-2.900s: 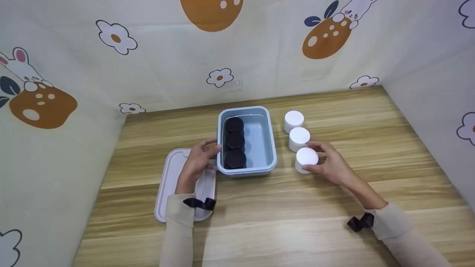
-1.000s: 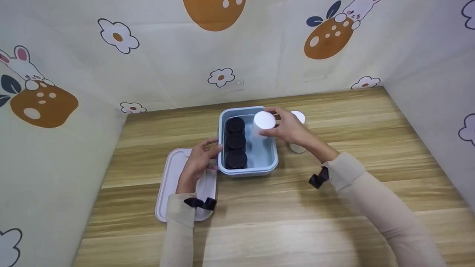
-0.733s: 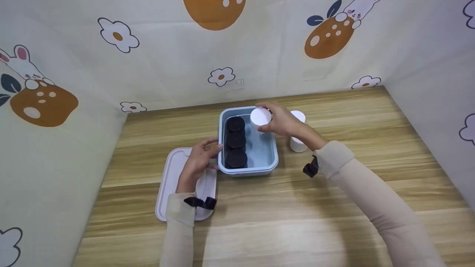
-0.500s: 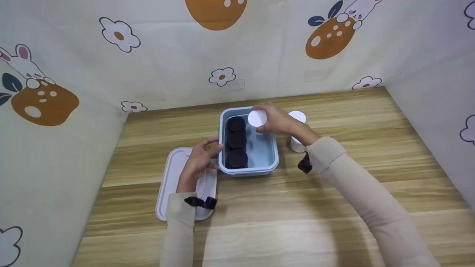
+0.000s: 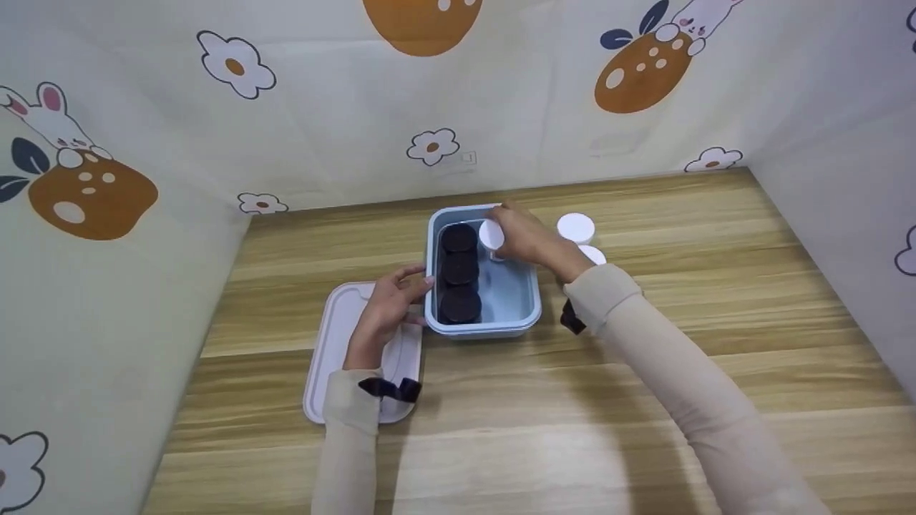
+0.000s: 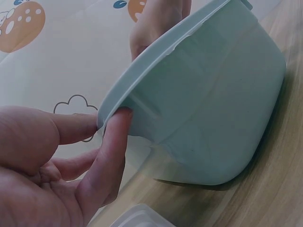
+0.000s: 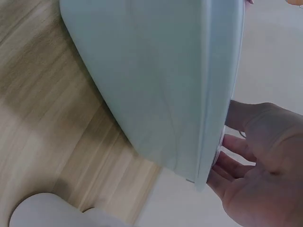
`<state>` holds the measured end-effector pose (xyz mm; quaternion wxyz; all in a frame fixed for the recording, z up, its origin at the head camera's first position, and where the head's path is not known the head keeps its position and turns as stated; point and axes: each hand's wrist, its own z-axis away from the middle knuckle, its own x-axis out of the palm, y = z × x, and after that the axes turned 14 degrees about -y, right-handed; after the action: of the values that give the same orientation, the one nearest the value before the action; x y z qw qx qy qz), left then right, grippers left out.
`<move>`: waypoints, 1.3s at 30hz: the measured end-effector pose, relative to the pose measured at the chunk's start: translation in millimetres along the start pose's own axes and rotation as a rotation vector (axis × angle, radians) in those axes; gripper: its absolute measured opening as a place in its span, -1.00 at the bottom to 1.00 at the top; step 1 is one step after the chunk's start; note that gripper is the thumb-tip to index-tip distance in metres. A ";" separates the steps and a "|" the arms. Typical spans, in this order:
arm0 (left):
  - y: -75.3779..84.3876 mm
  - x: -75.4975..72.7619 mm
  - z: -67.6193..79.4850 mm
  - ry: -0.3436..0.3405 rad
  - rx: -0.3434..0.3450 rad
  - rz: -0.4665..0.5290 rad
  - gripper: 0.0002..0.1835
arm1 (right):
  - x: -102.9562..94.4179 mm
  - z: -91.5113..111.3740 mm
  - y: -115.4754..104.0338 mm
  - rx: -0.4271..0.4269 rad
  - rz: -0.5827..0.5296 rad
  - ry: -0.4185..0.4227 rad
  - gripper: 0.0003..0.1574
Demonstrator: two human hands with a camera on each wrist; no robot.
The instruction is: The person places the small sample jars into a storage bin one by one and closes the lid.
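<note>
A light blue plastic box (image 5: 509, 297) stands uncovered on the table. My left hand (image 5: 386, 304) grips its left rim, thumb at the edge and fingers beneath the lip in the left wrist view. Three containers with round black tops (image 5: 459, 270) line the box's left side. My right hand (image 5: 526, 236) reaches over the right rim and holds a white jar (image 5: 491, 234) inside the box, in the far right part. In the right wrist view its fingertips are hidden behind the box wall.
Two more white jars (image 5: 576, 227) stand right of the box, the nearer one (image 5: 592, 254) partly hidden by my right arm. A pale lid (image 5: 325, 372) lies under my left forearm. A patterned sheet (image 5: 343, 129) hangs behind the wooden table (image 5: 472, 429).
My right hand took the nearest white jar from the right-hand row, carried it left over the rim and lowered it into the box. My left hand has stayed on the rim.
</note>
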<state>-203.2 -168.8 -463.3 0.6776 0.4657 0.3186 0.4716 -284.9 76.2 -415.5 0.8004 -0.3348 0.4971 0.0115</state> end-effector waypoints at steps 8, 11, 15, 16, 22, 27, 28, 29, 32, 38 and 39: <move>-1.4 1.1 0.4 -0.008 0.002 -0.014 -0.48 | 3.3 -1.6 3.4 0.022 0.048 -0.008 -0.19; -1.9 2.1 -0.6 -0.010 0.008 -0.007 -0.48 | 0.9 3.5 5.6 -0.006 0.053 0.007 -0.19; -1.5 2.7 -0.3 -0.008 0.009 0.010 -0.48 | -5.6 14.3 7.0 -0.037 0.003 0.032 -0.18; -1.4 2.7 -0.2 -0.005 0.007 0.010 -0.49 | -7.1 17.5 7.3 -0.046 -0.011 0.038 -0.19; -0.8 3.0 -0.8 -0.008 0.002 0.005 -0.49 | -15.7 42.1 11.4 -0.099 -0.073 0.106 -0.24; -1.0 3.3 -1.8 -0.001 0.019 0.007 -0.50 | -21.6 65.0 15.6 -0.134 -0.124 0.188 -0.31; -1.3 3.4 -1.6 -0.002 0.019 0.008 -0.50 | -22.3 69.3 16.7 -0.139 -0.133 0.207 -0.32; -1.6 3.7 -1.5 -0.006 0.017 0.008 -0.49 | -22.8 73.2 17.8 -0.147 -0.139 0.230 -0.34; -2.4 4.4 -1.7 -0.011 0.012 0.011 -0.49 | -23.1 84.9 20.3 -0.155 -0.169 0.309 -0.35; 0.4 3.5 -0.9 0.009 0.011 0.014 -0.49 | -14.7 102.9 31.4 -0.147 -0.365 0.506 -0.26; 1.0 3.4 -1.2 0.005 0.016 0.015 -0.48 | -11.9 105.5 34.6 -0.144 -0.409 0.540 -0.25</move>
<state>-203.4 -165.0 -462.8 0.6696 0.4720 0.3207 0.4753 -219.9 164.5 -394.4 0.6000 -0.4742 0.6114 -0.2033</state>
